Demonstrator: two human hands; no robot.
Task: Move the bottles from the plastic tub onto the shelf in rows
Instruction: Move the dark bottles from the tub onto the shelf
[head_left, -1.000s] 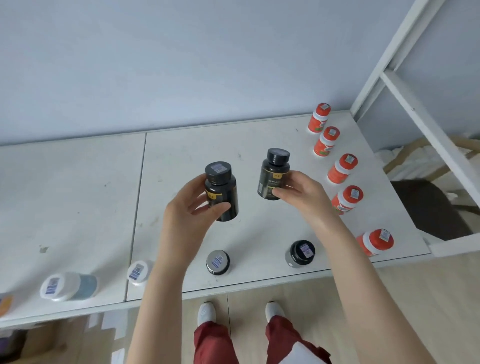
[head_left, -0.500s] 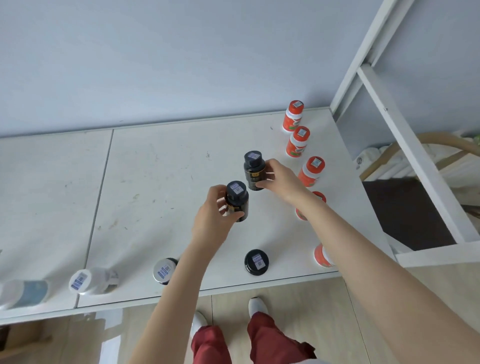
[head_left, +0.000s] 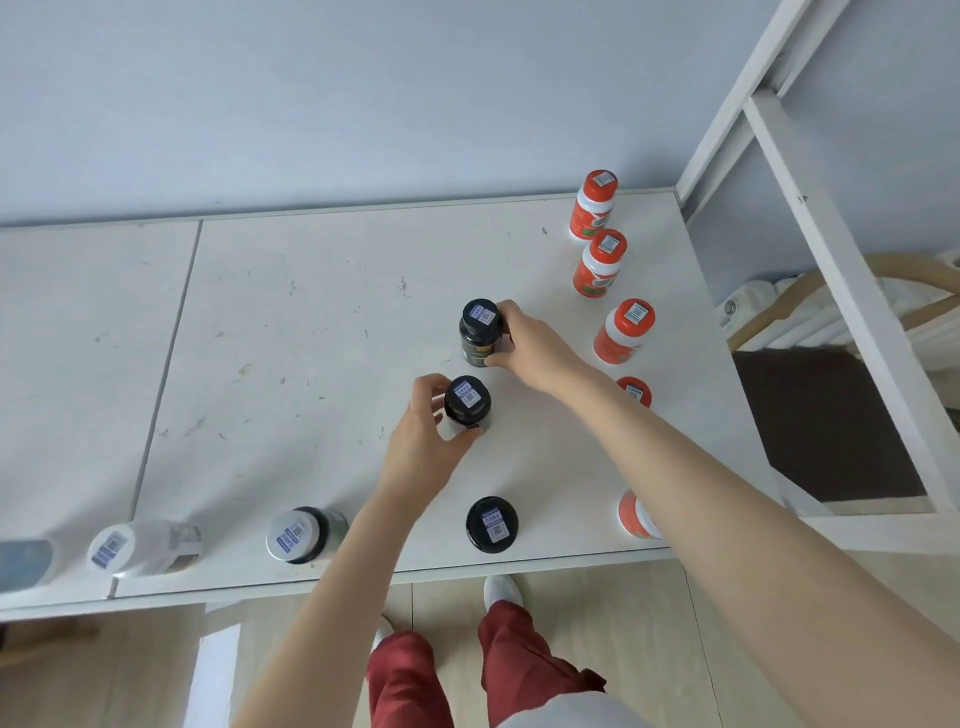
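**A:** Anything we can actually read on these bottles?

**B:** Not really. We see a small blue-and-white barcode sticker on every cap, but the print is too tiny to make out. The far black bottle (head_left: 480, 335) has a gold band on its side, and we can't read that lettering either.

**A:** And the grip?

**B:** The right hand (head_left: 532, 347) has its fingers (head_left: 506, 313) curled round that far black bottle, thumb low on the body. The left hand (head_left: 420, 453) wraps its fingers (head_left: 430, 385) and thumb round the near black bottle (head_left: 467, 402), just under the cap. Both bottles are upright, right of the shelf's middle, roughly in line with a third black bottle (head_left: 492, 524) standing by the front edge. We can't tell whether the two held ones touch the shelf (head_left: 291, 332).

**A:** Rest of the lot?

**B:** We count five orange bottles (head_left: 623, 332) with white collars in a row along the right edge, from back corner to front. The nearest two are partly hidden behind the right arm. Leftwards along the front edge we've got a silver-capped bottle (head_left: 300, 535) and a white bottle (head_left: 143, 546).
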